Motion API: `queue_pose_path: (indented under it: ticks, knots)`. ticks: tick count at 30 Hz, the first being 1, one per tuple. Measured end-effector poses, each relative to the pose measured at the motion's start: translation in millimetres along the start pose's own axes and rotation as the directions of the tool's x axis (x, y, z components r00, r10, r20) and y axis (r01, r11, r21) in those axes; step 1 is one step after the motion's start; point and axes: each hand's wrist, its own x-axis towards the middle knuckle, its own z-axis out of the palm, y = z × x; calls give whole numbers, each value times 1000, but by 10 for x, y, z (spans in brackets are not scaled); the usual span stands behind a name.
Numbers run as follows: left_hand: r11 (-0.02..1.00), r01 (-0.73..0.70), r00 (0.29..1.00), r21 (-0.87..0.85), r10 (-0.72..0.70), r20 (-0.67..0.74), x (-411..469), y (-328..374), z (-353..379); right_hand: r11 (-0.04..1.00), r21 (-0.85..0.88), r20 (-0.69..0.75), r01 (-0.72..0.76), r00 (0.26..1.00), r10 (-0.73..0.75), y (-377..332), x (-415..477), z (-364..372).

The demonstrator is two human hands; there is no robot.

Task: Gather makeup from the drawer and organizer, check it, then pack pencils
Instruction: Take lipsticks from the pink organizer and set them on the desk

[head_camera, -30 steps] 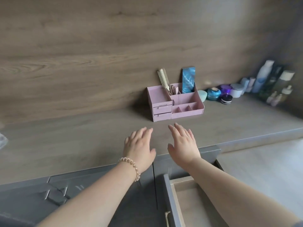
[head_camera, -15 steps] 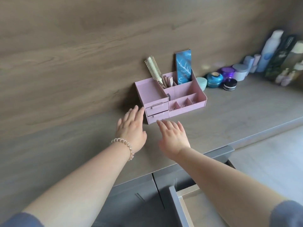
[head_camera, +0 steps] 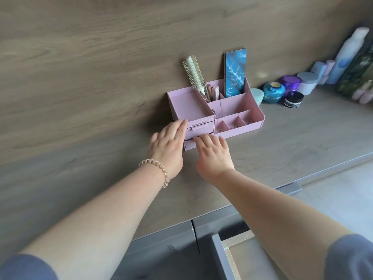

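Note:
A pink organizer (head_camera: pixel 238 110) stands against the wood wall on the countertop. It holds a round hairbrush (head_camera: pixel 194 74), a blue palette (head_camera: pixel 235 74) and a few pinkish sticks (head_camera: pixel 212 93). Two small drawers sit at its left front; the upper drawer (head_camera: pixel 199 127) is closed. My left hand (head_camera: pixel 168 146), with a bead bracelet, lies flat against the organizer's left front corner, fingers together. My right hand (head_camera: pixel 214 153) reaches the lower drawer (head_camera: pixel 189 145), fingertips touching its front. Neither hand holds anything.
Jars (head_camera: pixel 274 92) and bottles (head_camera: pixel 347 55) line the wall at right. A grey cabinet drawer (head_camera: pixel 228 257) stands pulled out below the counter edge, under my right forearm. The wooden countertop (head_camera: pixel 101 178) extends left.
Both hands have moved forward from the counter's front edge to the organizer. The left now rests on its corner and the right touches the lower small drawer.

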Motion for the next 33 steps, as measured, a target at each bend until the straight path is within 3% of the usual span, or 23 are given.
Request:
queue_pose_path:
  ticks: [12, 20, 28, 33]
  knots:
    - [1000, -2, 999, 22, 2, 40, -23, -4, 45, 988, -155, -161, 25, 986, -50, -49, 152, -25]
    - [999, 9, 1000, 51, -10, 19, -17, 15, 32, 993, -117, -180, -9, 984, -12, 79, -258, -8]
    - [997, 31, 999, 76, -32, 17, -7, 53, 60, 975, -203, -191, 87, 973, -127, 216, -459, -38]
    - [998, 46, 998, 40, -47, 43, -31, 88, 22, 987, -107, -257, 122, 955, -146, 208, -657, -102]
